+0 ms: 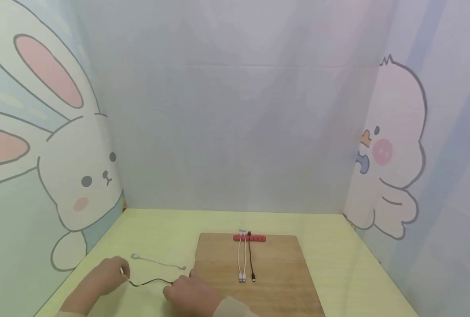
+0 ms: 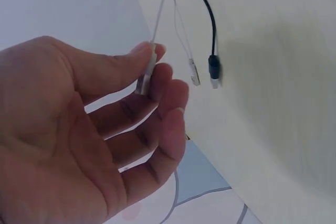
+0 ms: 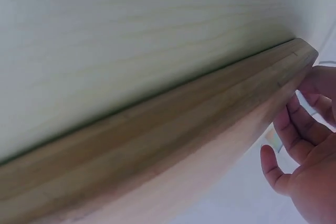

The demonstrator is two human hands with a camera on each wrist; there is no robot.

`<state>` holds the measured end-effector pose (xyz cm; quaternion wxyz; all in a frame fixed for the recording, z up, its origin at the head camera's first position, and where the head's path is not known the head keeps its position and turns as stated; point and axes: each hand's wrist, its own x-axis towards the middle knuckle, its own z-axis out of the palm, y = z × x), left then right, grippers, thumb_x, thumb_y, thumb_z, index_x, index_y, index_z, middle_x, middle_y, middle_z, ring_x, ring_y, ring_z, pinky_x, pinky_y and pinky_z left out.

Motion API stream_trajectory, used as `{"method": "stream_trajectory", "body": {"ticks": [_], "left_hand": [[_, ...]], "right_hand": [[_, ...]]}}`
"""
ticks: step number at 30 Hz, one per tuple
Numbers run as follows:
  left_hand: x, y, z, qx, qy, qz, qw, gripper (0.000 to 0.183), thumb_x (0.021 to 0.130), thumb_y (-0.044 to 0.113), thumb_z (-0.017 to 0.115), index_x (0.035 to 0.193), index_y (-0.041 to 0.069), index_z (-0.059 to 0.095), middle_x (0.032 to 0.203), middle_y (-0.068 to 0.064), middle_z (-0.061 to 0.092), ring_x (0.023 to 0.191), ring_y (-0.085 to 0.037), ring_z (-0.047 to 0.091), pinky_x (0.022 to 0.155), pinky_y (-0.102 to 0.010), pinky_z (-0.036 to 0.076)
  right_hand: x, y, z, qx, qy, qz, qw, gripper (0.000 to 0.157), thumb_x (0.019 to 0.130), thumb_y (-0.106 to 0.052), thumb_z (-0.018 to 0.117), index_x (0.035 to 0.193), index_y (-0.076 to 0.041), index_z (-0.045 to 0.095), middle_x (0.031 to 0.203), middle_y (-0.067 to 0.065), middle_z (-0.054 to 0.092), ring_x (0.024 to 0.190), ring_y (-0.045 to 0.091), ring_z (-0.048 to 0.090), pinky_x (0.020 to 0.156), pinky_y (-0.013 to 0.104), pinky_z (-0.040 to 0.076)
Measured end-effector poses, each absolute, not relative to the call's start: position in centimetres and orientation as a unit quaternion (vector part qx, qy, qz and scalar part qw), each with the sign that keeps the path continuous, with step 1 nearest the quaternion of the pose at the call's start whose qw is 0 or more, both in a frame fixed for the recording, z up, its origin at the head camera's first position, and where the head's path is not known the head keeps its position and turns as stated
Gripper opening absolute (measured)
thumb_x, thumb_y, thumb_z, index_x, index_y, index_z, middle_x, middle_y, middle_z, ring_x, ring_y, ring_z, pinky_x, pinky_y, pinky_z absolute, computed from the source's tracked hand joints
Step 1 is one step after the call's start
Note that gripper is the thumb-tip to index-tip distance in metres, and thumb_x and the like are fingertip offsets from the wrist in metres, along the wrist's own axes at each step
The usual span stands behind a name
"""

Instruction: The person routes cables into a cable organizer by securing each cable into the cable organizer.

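Observation:
My left hand (image 1: 107, 275) pinches the end connector of a white cable (image 2: 146, 74) between thumb and fingertips. Beneath it, a black cable (image 1: 152, 280) lies on the table and runs toward my right hand; its plug (image 2: 214, 67) shows in the left wrist view. My right hand (image 1: 193, 294) is at the left edge of the wooden board (image 1: 274, 293), back of the hand up. In the right wrist view its thumb and index fingertips are hidden behind the board's edge, so I cannot tell what they hold. Another white cable (image 1: 157, 263) lies beyond both hands.
A red cable holder (image 1: 258, 238) sits along the board's far edge. Two white cables (image 1: 242, 259) and one black cable (image 1: 251, 259) run from it toward me, side by side. The pale table (image 1: 350, 273) is enclosed by printed fabric walls (image 1: 235, 132).

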<state>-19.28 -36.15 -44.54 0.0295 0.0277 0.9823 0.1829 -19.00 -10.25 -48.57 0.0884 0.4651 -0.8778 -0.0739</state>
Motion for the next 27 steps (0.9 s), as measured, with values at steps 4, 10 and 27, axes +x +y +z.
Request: {"method": "stream_trajectory", "body": {"ticks": [4,10,27], "left_hand": [[-19.7,-36.1,-43.6,0.02,0.983,0.178,0.024,0.005,0.083,0.01,0.063,0.087,0.008,0.065,0.085,-0.003,0.065,0.073,-0.018,0.053,0.06,-0.037,0.045],[-20.6,-34.9,-42.1,0.008,0.984,0.176,0.022,0.017,0.085,0.005,0.052,0.094,0.004,0.067,0.09,-0.006,0.067,0.075,-0.02,0.054,0.062,-0.039,0.047],[-24.3,-28.6,-39.7,0.045,0.984,0.167,-0.045,0.016,0.08,0.009,0.067,0.095,0.005,0.065,0.086,-0.005,0.067,0.069,-0.017,0.058,0.057,-0.035,0.047]], "right_hand": [[-18.6,-10.0,-48.5,0.486,-0.867,-0.078,0.083,0.012,0.09,-0.053,0.061,0.093,-0.041,0.061,0.078,-0.02,0.056,0.07,-0.001,0.046,0.063,0.025,0.031],[-18.1,-8.8,-47.8,0.521,-0.834,-0.103,0.149,0.039,0.088,-0.073,0.046,0.091,-0.036,0.059,0.08,-0.02,0.053,0.073,0.001,0.041,0.068,0.022,0.028],[-17.4,-3.2,-46.1,0.54,-0.769,-0.18,0.29,0.014,0.099,-0.037,0.051,0.1,-0.028,0.061,0.094,-0.018,0.063,0.084,0.001,0.052,0.085,0.024,0.039]]}}
